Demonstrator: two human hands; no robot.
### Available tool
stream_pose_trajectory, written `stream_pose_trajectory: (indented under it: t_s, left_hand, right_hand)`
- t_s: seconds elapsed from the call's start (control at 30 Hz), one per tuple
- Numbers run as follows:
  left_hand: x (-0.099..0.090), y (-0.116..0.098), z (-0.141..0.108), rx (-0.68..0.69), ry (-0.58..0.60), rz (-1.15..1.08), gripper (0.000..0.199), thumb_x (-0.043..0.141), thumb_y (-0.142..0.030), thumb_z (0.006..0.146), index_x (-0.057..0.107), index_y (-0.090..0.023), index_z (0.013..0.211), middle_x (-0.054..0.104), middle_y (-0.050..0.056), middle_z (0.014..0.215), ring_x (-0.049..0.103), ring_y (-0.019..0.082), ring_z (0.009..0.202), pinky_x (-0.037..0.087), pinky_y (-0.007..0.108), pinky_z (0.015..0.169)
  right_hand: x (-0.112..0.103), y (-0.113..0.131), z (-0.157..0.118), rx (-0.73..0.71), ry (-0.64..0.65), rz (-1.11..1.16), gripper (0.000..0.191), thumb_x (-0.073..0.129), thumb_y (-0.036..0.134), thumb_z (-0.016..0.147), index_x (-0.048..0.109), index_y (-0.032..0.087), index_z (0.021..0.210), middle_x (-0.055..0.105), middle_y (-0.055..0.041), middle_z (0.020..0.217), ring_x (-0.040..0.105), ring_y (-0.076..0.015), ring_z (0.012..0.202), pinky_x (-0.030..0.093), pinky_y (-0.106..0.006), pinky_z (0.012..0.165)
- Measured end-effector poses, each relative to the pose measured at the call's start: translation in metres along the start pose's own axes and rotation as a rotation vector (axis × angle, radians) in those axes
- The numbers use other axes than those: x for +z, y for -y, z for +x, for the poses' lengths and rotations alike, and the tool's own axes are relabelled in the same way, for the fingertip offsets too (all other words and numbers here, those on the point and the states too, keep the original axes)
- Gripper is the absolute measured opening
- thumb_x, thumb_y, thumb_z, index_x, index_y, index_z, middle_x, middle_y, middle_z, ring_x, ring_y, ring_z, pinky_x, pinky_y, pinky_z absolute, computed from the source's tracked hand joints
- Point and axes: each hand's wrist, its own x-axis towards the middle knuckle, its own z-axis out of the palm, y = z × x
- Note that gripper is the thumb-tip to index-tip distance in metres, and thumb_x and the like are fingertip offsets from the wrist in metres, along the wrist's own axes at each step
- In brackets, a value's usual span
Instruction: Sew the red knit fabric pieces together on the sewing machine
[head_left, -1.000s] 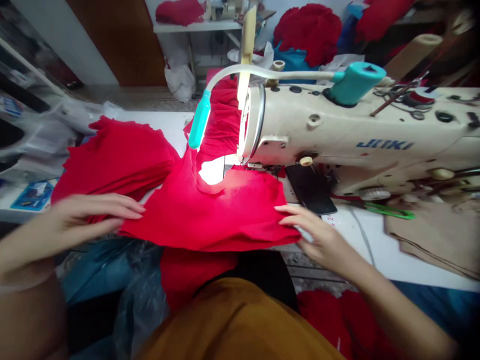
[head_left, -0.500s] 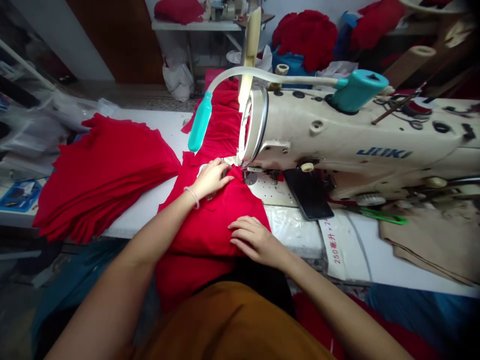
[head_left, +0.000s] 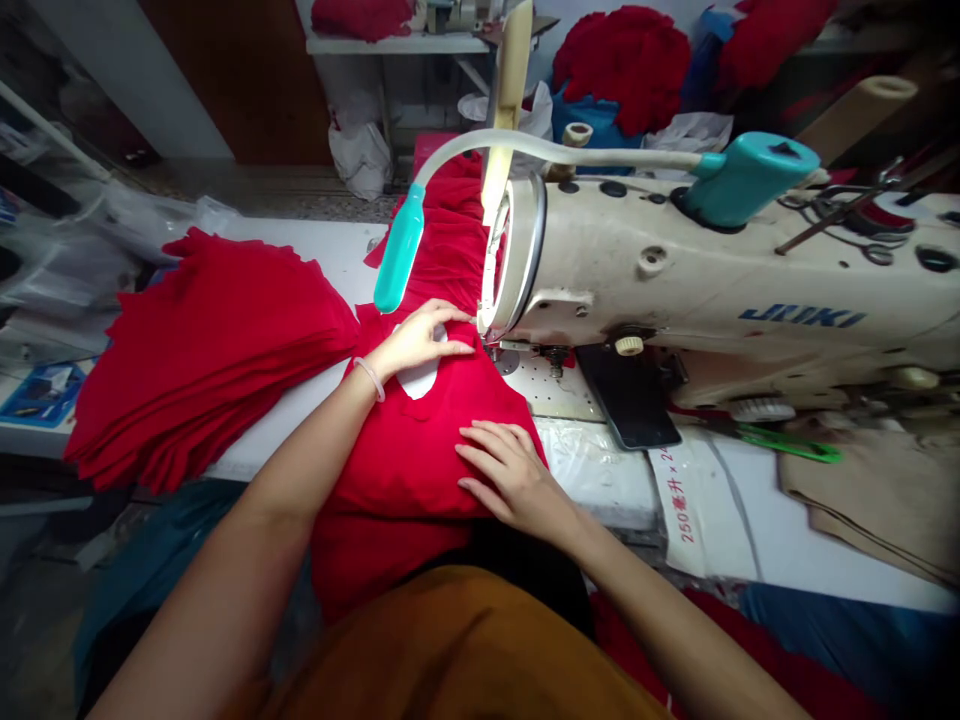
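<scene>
A red garment piece [head_left: 420, 450] lies under the needle end of the JUKI sewing machine [head_left: 645, 250] and drapes over the table's front edge. White shows through an opening [head_left: 420, 380] in the cloth below my left palm. My left hand [head_left: 420, 340] rests on the fabric beside the needle area, fingers stretched towards it and thumb apart. Lower down, my right hand [head_left: 514, 470] lies on the cloth near its right edge with its fingers spread. The exact needle point is hard to make out.
Left of the garment sits a stack of red cut pieces [head_left: 217, 350]. A turquoise lamp [head_left: 400, 250] hangs over the cloth. Right of the needle lie a black phone [head_left: 630, 400], green-handled snips [head_left: 795, 443] and folded beige fabric [head_left: 877, 490]. More gathered red cloth [head_left: 442, 240] lies behind.
My left hand has shifted slightly left and its fingers have straightened, uncovering more of the white opening. The right hand stays almost still on the cloth. The view has moved slightly.
</scene>
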Motion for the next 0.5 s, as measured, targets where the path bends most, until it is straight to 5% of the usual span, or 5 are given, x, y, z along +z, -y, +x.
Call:
stream_pose_trajectory:
  t_s: [0.27, 0.3, 0.37, 0.4, 0.5]
  left_hand:
    - [-0.047, -0.050, -0.038, 0.011, -0.169, -0.026, 0.026, 0.060, -0.036, 0.092, 0.078, -0.017, 0.096, 0.069, 0.011, 0.121, 0.063, 0.027, 0.115, 0.043, 0.041, 0.109]
    - [-0.058, -0.063, -0.052, 0.050, -0.052, -0.153, 0.028, 0.060, -0.042, 0.092, 0.078, -0.021, 0.097, 0.073, 0.008, 0.110, 0.067, 0.025, 0.106, 0.050, 0.037, 0.102]
    - [-0.069, -0.085, -0.079, 0.215, 0.597, -0.418, 0.030, 0.070, -0.052, 0.084, 0.079, -0.027, 0.098, 0.076, 0.004, 0.101, 0.071, 0.025, 0.097, 0.057, 0.031, 0.089]
    - [-0.068, -0.092, -0.088, 0.219, 0.741, -0.502, 0.029, 0.070, -0.052, 0.084, 0.078, -0.027, 0.097, 0.077, 0.004, 0.099, 0.072, 0.024, 0.095, 0.057, 0.029, 0.085]
    - [-0.039, -0.094, -0.101, -0.026, 0.445, -0.498, 0.029, 0.054, -0.042, 0.096, 0.075, -0.022, 0.102, 0.076, 0.005, 0.102, 0.071, 0.020, 0.096, 0.056, 0.028, 0.087]
  right_hand:
    - [0.017, -0.003, 0.000, 0.258, -0.280, -0.102, 0.074, 0.058, 0.027, 0.093, 0.022, 0.011, 0.155, 0.044, -0.0256, 0.145, 0.040, -0.0368, 0.138, 0.042, -0.058, 0.111]
    - [0.019, -0.002, 0.001, 0.271, -0.275, -0.110, 0.077, 0.057, 0.025, 0.093, 0.017, 0.010, 0.157, 0.040, -0.0265, 0.148, 0.036, -0.0383, 0.140, 0.041, -0.061, 0.112]
    - [0.021, -0.002, 0.002, 0.272, -0.251, -0.108, 0.074, 0.052, 0.018, 0.091, 0.019, 0.011, 0.157, 0.036, -0.0262, 0.150, 0.032, -0.0400, 0.142, 0.041, -0.063, 0.111]
    - [0.021, -0.002, 0.001, 0.260, -0.236, -0.103, 0.071, 0.049, 0.012, 0.088, 0.025, 0.012, 0.155, 0.037, -0.0249, 0.149, 0.032, -0.0399, 0.142, 0.042, -0.063, 0.110]
    - [0.020, -0.002, -0.002, 0.213, -0.232, -0.114, 0.067, 0.041, -0.001, 0.078, 0.047, 0.019, 0.142, 0.046, -0.0197, 0.140, 0.042, -0.0369, 0.134, 0.047, -0.062, 0.104]
